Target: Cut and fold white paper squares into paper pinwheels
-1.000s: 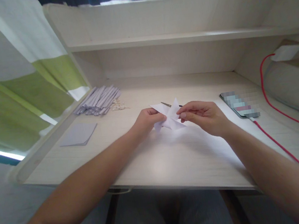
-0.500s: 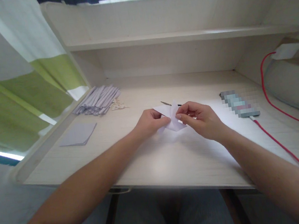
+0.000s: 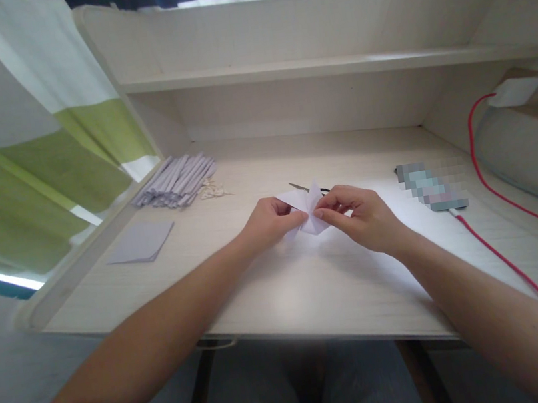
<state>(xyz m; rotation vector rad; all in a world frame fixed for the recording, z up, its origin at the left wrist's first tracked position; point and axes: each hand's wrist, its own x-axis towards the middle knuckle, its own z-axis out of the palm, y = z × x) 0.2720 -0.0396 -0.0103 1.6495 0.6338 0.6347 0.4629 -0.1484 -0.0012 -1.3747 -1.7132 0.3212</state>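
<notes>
A pale wooden desk (image 3: 312, 289) with a raised back and a shelf (image 3: 330, 70) above it fills the view; a green-and-white striped curtain (image 3: 13, 152) hangs along its left edge. On the right a red cable (image 3: 499, 254) runs across the top to a phone (image 3: 431, 186) lying flat, well apart from the hands. Far left on the desk sits a grey flat sheet of paper (image 3: 142, 241), and behind it a bundle of folded paper strips (image 3: 176, 181) with small scraps (image 3: 212, 189) just beside them. Near the desk's middle, the left hand (image 3: 269, 220) and right hand (image 3: 362, 214) meet over a small white folded paper piece (image 3: 307, 212), held just above the surface. Both hands have thumb and forefinger pressed together, pinching the paper from opposite sides, other fingers curled. Directly behind the paper, partly hidden by it, lies a thin dark tool (image 3: 303, 188); what it is cannot be told
</notes>
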